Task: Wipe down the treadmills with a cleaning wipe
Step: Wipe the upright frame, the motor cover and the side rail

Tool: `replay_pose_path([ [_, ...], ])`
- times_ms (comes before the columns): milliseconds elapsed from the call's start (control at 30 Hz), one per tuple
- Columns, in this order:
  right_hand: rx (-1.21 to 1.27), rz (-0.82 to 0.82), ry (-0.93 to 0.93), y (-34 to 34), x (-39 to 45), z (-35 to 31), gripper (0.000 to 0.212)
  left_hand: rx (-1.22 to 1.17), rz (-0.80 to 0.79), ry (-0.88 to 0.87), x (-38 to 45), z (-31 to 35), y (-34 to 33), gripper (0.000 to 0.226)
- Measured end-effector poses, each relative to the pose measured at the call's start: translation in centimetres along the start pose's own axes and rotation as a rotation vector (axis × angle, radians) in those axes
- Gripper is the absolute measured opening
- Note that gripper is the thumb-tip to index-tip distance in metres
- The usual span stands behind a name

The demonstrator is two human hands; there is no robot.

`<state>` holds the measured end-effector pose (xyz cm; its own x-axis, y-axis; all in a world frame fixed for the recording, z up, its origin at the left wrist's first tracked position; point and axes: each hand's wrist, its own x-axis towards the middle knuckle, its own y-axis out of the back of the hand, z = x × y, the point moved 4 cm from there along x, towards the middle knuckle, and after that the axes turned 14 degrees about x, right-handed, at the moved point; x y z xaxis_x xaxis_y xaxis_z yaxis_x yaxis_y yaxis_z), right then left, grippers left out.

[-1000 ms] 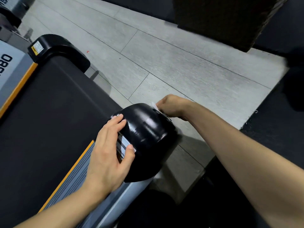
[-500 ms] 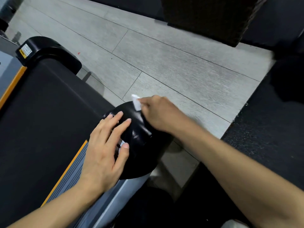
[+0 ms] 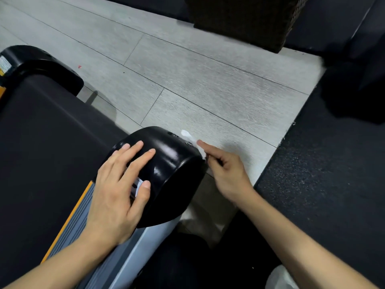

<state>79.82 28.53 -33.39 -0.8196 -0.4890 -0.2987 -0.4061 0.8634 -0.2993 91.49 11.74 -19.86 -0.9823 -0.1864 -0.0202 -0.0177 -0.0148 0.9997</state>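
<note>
A person's two bare forearms reach down toward the rear corner of a treadmill (image 3: 52, 155), seen from above. The treadmill has a wide, matte black running belt (image 3: 41, 142), edged on its near side by a thin orange stripe and a ribbed grey side rail (image 3: 77, 224) with a smooth pale blue-grey outer face.

At the end of that rail sits a rounded, glossy black plastic end cap (image 3: 173, 163), dome-shaped and reflecting pale light. The left hand (image 3: 118, 190) lies flat on top of this cap, fingers straight and slightly spread, thumb resting on a small white label on the cap's near face.

The right hand (image 3: 223, 170) is just beside the cap's outer edge, its fingers curled and pinching a small, crumpled white cleaning wipe (image 3: 193, 142). The wipe stands up from the fingertips and touches the cap's outer rim.

A second, matching glossy black end cap (image 3: 41, 67) sits at the far corner of the belt.

Beyond the treadmill the floor (image 3: 208, 84) is pale grey planks with a fine wood-grain texture and thin dark seams. To the right lies speckled black rubber matting (image 3: 323, 195). A dark woven wicker basket (image 3: 243, 19) stands at the top edge; its contents cannot be seen.
</note>
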Motion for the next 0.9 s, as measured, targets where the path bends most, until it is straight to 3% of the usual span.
replay_pose_path([
  [100,0.066,-0.017,0.063,-0.7,-0.8,0.4,0.050,-0.004,0.003,-0.004,0.0,0.0,0.0,0.052],
  [233,-0.065,0.094,-0.116,0.4,1.0,3.4,0.042,-0.003,0.000,0.004,-0.1,0.0,0.0,0.052],
  [400,0.091,0.078,0.087,-1.7,-2.1,-0.6,0.048,0.003,0.008,0.003,0.0,-0.1,-0.1,0.052],
  [467,0.019,0.096,-0.014,-0.7,-0.4,0.6,0.043,0.005,0.010,-0.002,0.1,-0.1,-0.2,0.052],
  [567,-0.042,0.005,-0.207,0.0,2.2,1.0,0.040,0.006,0.018,-0.001,-0.1,0.0,-0.2,0.051],
  [700,0.031,-0.191,-0.202,-1.6,4.7,-2.5,0.039,0.009,0.024,0.008,0.0,-0.2,-0.1,0.051],
  [800,0.052,-0.297,-0.138,-3.1,5.1,-4.4,0.041,0.007,0.026,0.005,0.0,-0.2,0.0,0.051],
  [900,-0.043,-0.255,0.152,-4.2,2.1,-5.4,0.044,0.004,0.005,0.014,0.0,-0.3,-0.1,0.052],
])
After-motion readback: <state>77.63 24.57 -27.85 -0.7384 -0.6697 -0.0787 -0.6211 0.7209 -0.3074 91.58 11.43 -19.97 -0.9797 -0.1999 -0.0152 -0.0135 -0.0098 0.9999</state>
